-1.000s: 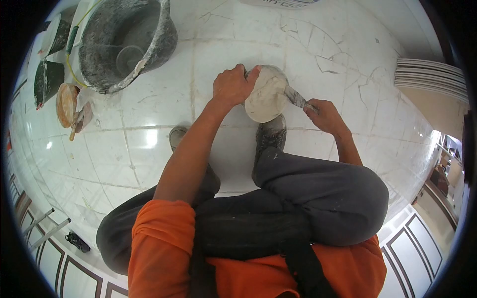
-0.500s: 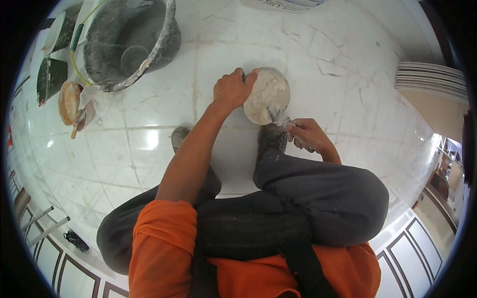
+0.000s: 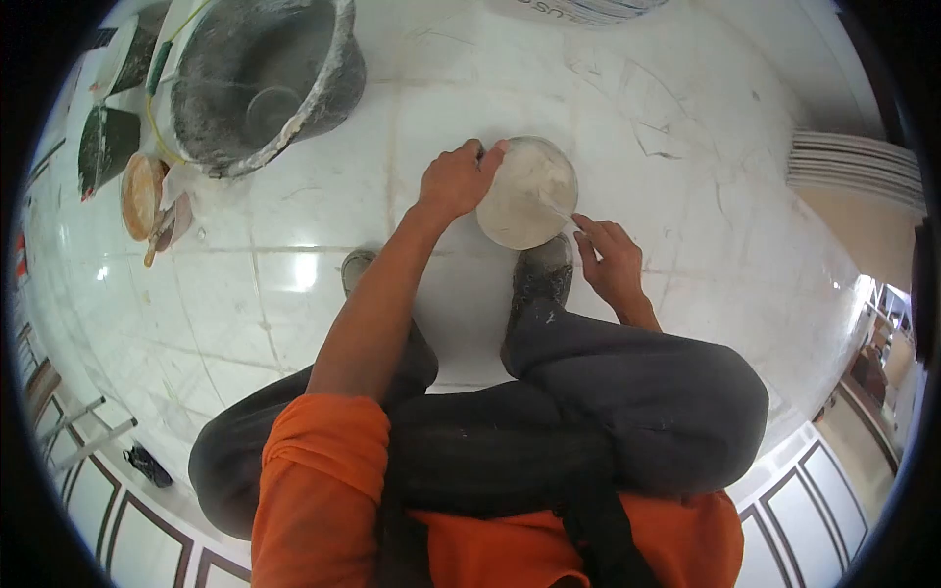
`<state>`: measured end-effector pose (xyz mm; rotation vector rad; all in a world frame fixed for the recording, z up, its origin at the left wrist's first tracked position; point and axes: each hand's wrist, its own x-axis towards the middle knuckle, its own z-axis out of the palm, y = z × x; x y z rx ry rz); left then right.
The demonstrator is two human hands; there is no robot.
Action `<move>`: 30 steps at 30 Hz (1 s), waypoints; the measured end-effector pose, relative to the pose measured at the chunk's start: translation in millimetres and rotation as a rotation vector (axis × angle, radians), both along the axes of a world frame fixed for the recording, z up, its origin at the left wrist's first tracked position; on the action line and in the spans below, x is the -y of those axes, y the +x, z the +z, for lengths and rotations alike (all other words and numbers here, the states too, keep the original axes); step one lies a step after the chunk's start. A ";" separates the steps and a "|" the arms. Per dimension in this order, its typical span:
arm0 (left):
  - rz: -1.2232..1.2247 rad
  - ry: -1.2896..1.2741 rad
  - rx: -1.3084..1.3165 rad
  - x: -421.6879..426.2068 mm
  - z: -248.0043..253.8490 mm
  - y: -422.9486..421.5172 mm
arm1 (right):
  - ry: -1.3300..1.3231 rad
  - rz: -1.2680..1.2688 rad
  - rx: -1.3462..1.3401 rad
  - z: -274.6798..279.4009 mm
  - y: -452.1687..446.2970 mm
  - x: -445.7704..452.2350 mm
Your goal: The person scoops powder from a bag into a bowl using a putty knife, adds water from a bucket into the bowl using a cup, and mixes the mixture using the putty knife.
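Observation:
A round container (image 3: 498,220) of whitish paste stands on the floor just beyond my shoes. My left hand (image 3: 457,178) is closed on its left rim, thumb over the edge. A small dark part shows at the fingers there. My right hand (image 3: 610,257) is at the lower right of the container, its fingers closed round a putty knife (image 3: 558,209). The putty knife's tip rests in or on the paste. Most of its handle is hidden by my fingers.
A large plaster-smeared tub (image 3: 338,98) stands at upper left. Beside it are a dark green container (image 3: 108,147) and an orange-brown pan (image 3: 144,191) with a handle. Stacked boards (image 3: 853,162) are at right. A ladder (image 3: 93,441) shows at lower left.
The right hand has turned and moved slightly up and right. The putty knife's blade, held over the rim and coated before, now lies in the paste, whose surface looks smoother.

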<state>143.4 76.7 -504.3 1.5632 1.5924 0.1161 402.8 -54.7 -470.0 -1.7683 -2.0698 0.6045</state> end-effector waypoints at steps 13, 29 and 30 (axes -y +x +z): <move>0.020 -0.050 0.002 2.0 -4.4 -3.8 | -0.126 0.251 0.251 -14.3 58.7 14.2; 0.049 -0.121 0.008 4.7 -6.7 -8.9 | -0.582 -0.434 -0.796 -24.5 41.8 7.6; 0.055 -0.120 0.000 5.2 -7.3 -8.7 | -0.287 -0.172 -0.523 -21.7 35.8 4.5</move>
